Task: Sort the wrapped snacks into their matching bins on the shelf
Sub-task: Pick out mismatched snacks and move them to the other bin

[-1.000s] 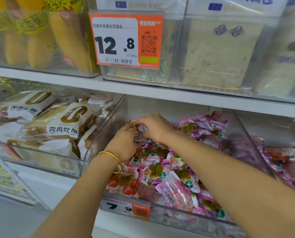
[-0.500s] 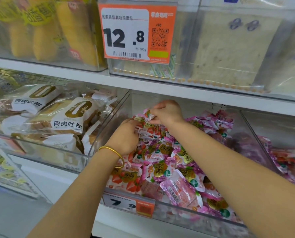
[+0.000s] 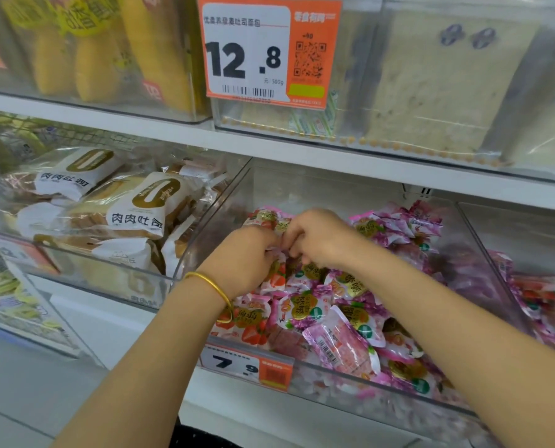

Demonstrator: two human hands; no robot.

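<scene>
Sitting between left hand and right hand (both pinching): wrapped snack.

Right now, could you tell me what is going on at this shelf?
A person is working through the pink wrapped snacks piled in the clear bin on the lower shelf. The left hand, wearing a gold bangle, grips a strawberry-print packet. The right hand pinches wrappers beside it, close against the left. Both are mid-pile, with nothing lifted out yet. No hand touches the bread packs in the neighbouring bin.
</scene>
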